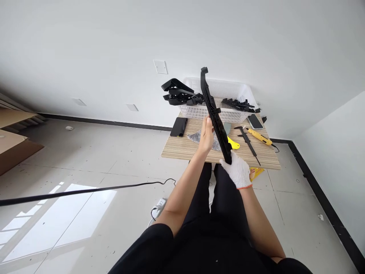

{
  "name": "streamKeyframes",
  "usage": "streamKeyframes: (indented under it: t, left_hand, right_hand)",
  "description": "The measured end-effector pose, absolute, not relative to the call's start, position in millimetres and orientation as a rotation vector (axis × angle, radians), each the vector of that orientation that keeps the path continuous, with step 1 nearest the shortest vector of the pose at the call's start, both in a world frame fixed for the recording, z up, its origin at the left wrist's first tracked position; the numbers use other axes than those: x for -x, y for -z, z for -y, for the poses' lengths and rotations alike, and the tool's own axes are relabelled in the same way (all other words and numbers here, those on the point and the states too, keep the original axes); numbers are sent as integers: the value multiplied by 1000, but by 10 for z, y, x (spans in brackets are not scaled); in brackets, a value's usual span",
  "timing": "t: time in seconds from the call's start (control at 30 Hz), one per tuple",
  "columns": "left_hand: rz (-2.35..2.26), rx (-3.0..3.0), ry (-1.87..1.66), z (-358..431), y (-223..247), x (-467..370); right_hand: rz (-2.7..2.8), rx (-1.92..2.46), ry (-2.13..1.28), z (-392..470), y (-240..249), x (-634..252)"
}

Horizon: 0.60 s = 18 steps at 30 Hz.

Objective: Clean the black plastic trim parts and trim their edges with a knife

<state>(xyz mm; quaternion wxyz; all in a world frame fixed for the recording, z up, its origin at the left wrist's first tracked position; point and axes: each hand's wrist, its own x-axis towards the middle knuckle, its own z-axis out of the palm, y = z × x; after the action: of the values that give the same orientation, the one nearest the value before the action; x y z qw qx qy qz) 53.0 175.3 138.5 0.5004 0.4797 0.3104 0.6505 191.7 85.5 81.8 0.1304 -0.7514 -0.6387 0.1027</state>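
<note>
A long, ribbed black plastic part slants upward between my hands, its lower end near the table's front edge. My right hand, in a white knit glove with an orange cuff, is closed around that lower end. My bare left hand grips the part's left side around its middle, some fingers hidden behind it. Just right of the glove shows a yellow object; I cannot tell whether the right hand holds it. Beneath the part, a silvery crinkled sheet and a yellow-handled tool lie on the table.
A white plastic basket at the back of the wooden table holds black parts, some jutting past its left rim. Calipers, a yellow corded tool, a phone and a black pouch lie around. A power strip sits on the floor.
</note>
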Motion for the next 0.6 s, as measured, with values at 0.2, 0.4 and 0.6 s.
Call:
streamKeyframes:
  t: [0.2, 0.4, 0.6]
  left_hand:
    - [-1020, -1156, -1194, -905, -550, -182]
    - [-1226, -1302, -438, -316, 274, -517]
    - [-1155, -1339, -92, -6, 728, -1006]
  right_hand:
    - [1886, 2205, -218, -675, -859, -2047]
    - [1948, 2162, -142, -741, -949, -1993]
    - [1897, 2150, -148, -777, -1035, -2048]
